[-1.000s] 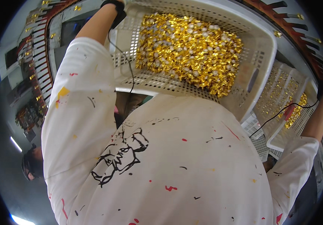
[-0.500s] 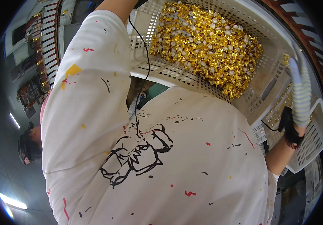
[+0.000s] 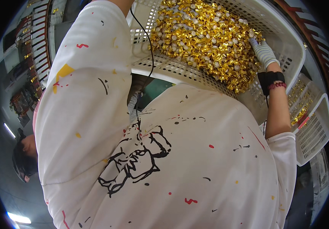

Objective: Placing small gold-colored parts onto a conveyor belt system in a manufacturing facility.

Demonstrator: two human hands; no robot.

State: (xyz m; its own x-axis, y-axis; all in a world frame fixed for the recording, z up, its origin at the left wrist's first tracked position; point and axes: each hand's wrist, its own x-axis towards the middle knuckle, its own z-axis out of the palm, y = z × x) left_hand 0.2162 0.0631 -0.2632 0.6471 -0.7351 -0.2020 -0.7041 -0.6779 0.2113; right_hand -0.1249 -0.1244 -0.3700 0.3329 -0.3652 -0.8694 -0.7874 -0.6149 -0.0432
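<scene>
My right hand (image 3: 265, 55), in a striped knit glove, reaches into a white perforated plastic basket (image 3: 292, 51). Its thumb and fingers are apart and touch the right end of a heap of small gold-wrapped candies (image 3: 206, 42), whose pale round middles show. The fingertips are partly sunk among them. A black band (image 3: 270, 79) and a dark red bead bracelet (image 3: 277, 85) circle that wrist. My left arm (image 3: 122, 4) runs out past the top edge, so the left hand is out of sight.
Right of the big basket, a second white basket (image 3: 312, 139) holds more gold pieces (image 3: 300, 101). A black cord (image 3: 151, 49) hangs across the near left side. Roller-like slatted tracks (image 3: 42, 45) line the far left. A person in a dark cap (image 3: 21, 156) is at the left.
My right hand has moved left from above the second basket onto the candies in the big one. The view has shifted slightly, and more of my right forearm shows.
</scene>
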